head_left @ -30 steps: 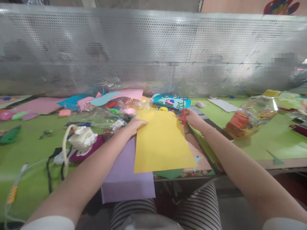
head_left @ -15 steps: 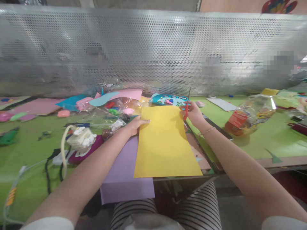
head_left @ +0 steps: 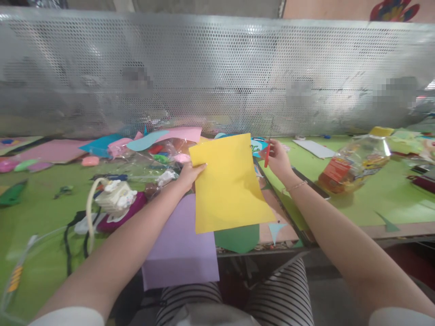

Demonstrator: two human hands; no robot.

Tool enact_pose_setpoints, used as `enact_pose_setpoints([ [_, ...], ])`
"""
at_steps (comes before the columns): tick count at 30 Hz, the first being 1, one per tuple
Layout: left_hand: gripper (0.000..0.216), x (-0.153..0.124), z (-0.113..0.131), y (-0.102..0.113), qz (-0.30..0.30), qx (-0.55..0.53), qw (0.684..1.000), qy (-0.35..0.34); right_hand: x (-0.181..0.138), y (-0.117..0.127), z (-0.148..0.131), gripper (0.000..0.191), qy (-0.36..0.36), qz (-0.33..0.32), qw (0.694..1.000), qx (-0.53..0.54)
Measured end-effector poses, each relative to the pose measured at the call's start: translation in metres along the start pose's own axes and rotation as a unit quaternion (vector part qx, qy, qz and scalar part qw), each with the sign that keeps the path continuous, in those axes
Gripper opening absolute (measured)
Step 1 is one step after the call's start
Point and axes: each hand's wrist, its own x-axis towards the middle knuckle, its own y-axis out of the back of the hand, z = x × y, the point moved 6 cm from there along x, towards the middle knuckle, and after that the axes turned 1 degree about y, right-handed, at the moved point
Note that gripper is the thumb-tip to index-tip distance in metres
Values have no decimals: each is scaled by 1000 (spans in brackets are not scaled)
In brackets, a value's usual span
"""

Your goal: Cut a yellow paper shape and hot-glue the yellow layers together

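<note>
A sheet of yellow craft paper (head_left: 227, 185) is raised over the table, pinched at its left edge between the thumb and fingers of my left hand (head_left: 192, 175). My right hand (head_left: 279, 159), apart from the sheet at its right, is closed on red-handled scissors (head_left: 267, 155) whose thin blades point up and away. Under the yellow sheet lie a purple sheet (head_left: 181, 249), overhanging the table edge, and a green piece of paper (head_left: 238, 237). A light blue triangular scrap (head_left: 276, 231) rests to the right of the green piece.
A plastic bottle (head_left: 356, 158) with amber liquid leans on the right, near a dark phone-like slab (head_left: 314, 185). On the left sit a plug adapter (head_left: 115, 197) with cables and clear plastic bags (head_left: 136, 158). A perforated metal screen (head_left: 217, 72) spans the back.
The yellow sheet has come up and tilted, its right side now free of my right hand. The green piece beneath has come into view. My right hand has moved slightly right with the scissors.
</note>
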Motion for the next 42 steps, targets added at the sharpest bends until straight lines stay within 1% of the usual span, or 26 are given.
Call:
enact_pose_setpoints([
  [2,42,3,0,5,20,-6,1000,-10,0,-2,8,31,-18,-30,997,-62],
  [3,42,4,0,6,19,-10,1000,-11,0,-4,12,29,-29,-49,995,-87],
  [5,42,5,-2,7,13,-17,1000,-7,-2,-7,18,31,-48,-85,989,-112],
  [7,43,5,-4,8,10,-17,1000,1,-3,-10,21,34,-56,-111,987,-101],
  [9,43,5,-6,8,9,-13,1000,10,-5,-13,22,36,-60,-131,987,-67],
  [12,43,6,-8,8,7,-16,1000,12,-8,-18,20,40,-52,-166,984,-28],
  [16,43,8,-11,10,5,-20,1000,8,-13,-26,14,44,-38,-220,975,-12],
  [18,44,9,-12,10,3,-16,1000,8,-16,-28,11,43,-35,-236,971,-9],
  [21,43,9,-11,11,8,-13,1000,9,-16,-28,7,42,-29,-236,971,-10],
  [26,43,7,-10,8,4,-24,1000,12,-17,-28,10,44,-62,-234,970,-6],
  [31,42,7,-9,9,9,-23,1000,10,-17,-28,12,44,-74,-234,969,1],
  [36,43,6,-7,8,8,-34,999,12,-17,-27,12,44,-82,-224,971,-16],
  [42,40,4,-5,6,8,-48,999,16,-17,-27,10,48,-82,-224,970,-39],
])
